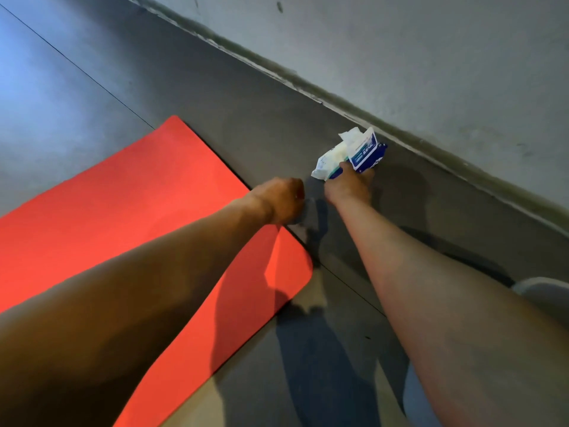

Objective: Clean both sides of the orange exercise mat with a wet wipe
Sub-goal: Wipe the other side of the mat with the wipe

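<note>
The orange exercise mat lies flat on the grey floor, its far end pointing toward the wall. Beyond the mat's right edge, my right hand grips a blue and white pack of wet wipes. A white wipe sticks out of the pack's open top. My left hand hovers over the mat's right edge with its fingers curled under; whether it holds anything is hidden.
A grey concrete wall runs diagonally behind the pack, meeting the floor at a dirty seam. A floor joint line crosses the upper left. A pale grey object shows at the right edge.
</note>
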Demonstrator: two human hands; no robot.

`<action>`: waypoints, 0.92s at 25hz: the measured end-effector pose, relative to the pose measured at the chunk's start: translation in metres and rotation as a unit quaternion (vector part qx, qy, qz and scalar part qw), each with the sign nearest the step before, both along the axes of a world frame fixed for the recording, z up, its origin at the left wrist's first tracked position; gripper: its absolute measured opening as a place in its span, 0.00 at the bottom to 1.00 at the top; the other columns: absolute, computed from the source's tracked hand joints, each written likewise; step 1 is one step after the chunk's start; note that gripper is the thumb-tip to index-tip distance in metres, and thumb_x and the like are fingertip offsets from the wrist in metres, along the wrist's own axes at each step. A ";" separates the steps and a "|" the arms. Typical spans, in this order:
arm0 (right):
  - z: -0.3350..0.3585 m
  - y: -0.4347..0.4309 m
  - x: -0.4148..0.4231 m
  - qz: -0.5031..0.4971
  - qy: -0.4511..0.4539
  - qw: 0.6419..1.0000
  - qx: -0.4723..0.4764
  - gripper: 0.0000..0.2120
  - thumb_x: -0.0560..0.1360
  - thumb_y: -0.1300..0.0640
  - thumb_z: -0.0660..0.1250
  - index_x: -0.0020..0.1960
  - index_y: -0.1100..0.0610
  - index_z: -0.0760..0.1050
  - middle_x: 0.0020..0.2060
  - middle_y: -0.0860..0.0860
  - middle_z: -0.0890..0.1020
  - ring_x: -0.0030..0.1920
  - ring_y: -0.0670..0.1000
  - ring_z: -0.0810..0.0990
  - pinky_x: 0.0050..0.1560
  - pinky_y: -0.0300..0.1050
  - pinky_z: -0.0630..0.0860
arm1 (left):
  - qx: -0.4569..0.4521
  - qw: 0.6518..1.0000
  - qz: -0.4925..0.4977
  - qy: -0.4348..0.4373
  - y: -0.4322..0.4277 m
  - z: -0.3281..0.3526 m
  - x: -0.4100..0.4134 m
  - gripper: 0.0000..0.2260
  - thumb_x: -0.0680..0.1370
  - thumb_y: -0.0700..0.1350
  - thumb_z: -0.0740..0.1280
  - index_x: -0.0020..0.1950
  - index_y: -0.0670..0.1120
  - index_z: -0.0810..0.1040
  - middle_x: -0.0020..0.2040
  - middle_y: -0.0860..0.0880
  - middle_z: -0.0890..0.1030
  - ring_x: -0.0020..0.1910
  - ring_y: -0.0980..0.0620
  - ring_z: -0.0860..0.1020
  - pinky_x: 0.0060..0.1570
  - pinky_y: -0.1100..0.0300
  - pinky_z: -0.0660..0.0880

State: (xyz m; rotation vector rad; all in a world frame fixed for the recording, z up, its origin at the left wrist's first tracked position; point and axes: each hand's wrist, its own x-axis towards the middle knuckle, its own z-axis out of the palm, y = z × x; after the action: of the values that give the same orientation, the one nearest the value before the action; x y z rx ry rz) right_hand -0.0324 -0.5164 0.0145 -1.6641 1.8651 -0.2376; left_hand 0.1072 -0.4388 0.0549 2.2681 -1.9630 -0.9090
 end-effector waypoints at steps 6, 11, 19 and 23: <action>-0.021 -0.018 0.019 -0.066 -0.008 0.995 -0.081 0.26 0.80 0.55 0.61 0.77 0.58 0.64 0.81 0.55 0.53 0.77 0.60 0.62 0.74 0.52 0.63 | -0.005 1.000 -0.007 -0.019 0.000 -0.017 0.007 0.12 0.77 0.50 0.65 0.54 0.45 0.79 0.50 0.43 0.83 0.49 0.39 0.80 0.47 0.53 0.78; -0.025 0.000 0.023 -0.167 -0.099 0.967 -0.163 0.19 0.83 0.62 0.55 0.72 0.60 0.73 0.71 0.57 0.74 0.71 0.56 0.72 0.69 0.48 0.69 | -0.044 0.999 0.022 0.022 0.007 -0.027 0.023 0.10 0.75 0.44 0.66 0.56 0.45 0.79 0.50 0.44 0.83 0.48 0.42 0.80 0.46 0.54 0.78; -0.022 0.065 0.009 -0.231 -0.172 0.948 -0.136 0.15 0.81 0.58 0.58 0.55 0.56 0.84 0.53 0.55 0.85 0.53 0.54 0.83 0.51 0.49 0.79 | -0.093 0.993 0.021 0.074 0.031 -0.023 0.015 0.10 0.76 0.41 0.64 0.56 0.47 0.79 0.53 0.46 0.81 0.50 0.45 0.79 0.51 0.53 0.77; -0.021 0.079 -0.024 -0.234 -0.091 0.960 -0.121 0.13 0.81 0.54 0.61 0.50 0.56 0.84 0.53 0.55 0.81 0.52 0.56 0.81 0.53 0.53 0.82 | -0.104 0.991 -0.004 0.084 0.040 -0.026 -0.008 0.09 0.76 0.39 0.62 0.54 0.42 0.79 0.54 0.44 0.79 0.53 0.42 0.79 0.54 0.53 0.74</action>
State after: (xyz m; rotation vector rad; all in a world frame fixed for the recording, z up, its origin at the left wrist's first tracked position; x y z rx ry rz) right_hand -0.0561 -0.4371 -0.0065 -1.2668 2.1254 -0.8168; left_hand 0.0993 -0.3990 0.0287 2.0040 -1.8970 -0.8220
